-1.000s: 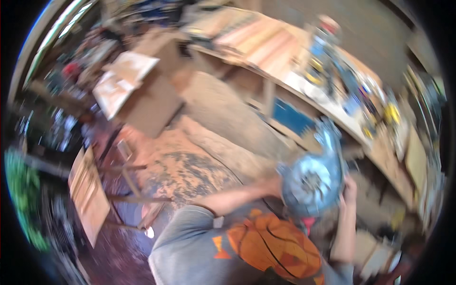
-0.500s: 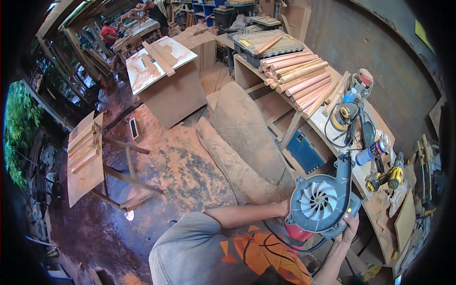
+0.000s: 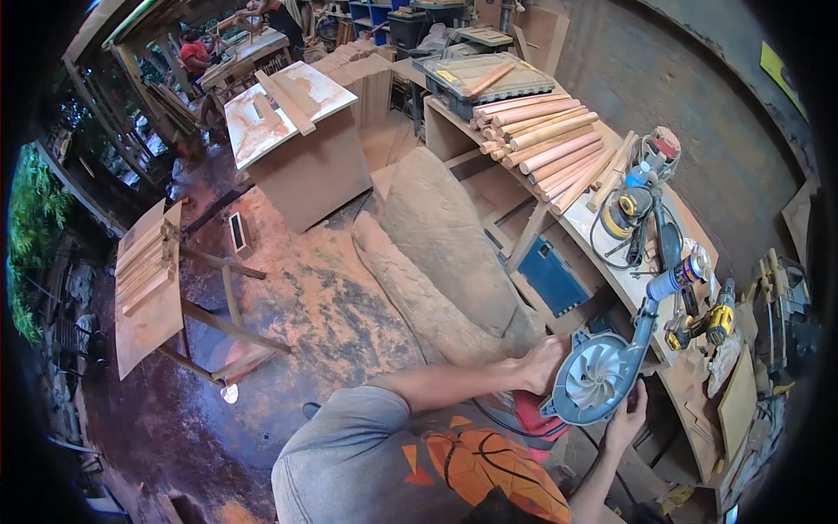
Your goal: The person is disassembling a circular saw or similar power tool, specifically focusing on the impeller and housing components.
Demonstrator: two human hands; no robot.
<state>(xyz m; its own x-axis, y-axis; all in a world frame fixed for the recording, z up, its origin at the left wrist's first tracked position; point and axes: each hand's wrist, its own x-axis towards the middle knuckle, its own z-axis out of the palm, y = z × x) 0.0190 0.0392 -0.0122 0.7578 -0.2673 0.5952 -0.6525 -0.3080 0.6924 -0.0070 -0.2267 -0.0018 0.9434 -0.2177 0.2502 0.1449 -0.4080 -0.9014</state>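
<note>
In front of my body I hold an electric blower (image 3: 597, 377), its grey housing turned so that the pale, curved-bladed fan wheel shows. Its nozzle points up and away, towards the bench. My left hand (image 3: 545, 361) grips the left edge of the housing, with most fingers hidden behind it. My right hand (image 3: 630, 414) holds the lower right edge, thumb and fingers curled against the casing. A black cord (image 3: 515, 428) runs below the blower, beside a red part (image 3: 537, 417) whose kind I cannot make out.
The bench at right carries wooden rods (image 3: 550, 144), a sander (image 3: 630, 206), a spray can (image 3: 679, 276) and a yellow drill (image 3: 721, 320). A blue case (image 3: 552, 278) stands beneath. Ahead is a white-topped box (image 3: 305, 166); at left, a sawhorse table (image 3: 144, 301). Other people work far back.
The blower has tilted and turned between my hands, its nozzle now leaning further right. My left hand shows more plainly on the housing edge, and the view has shifted slightly.
</note>
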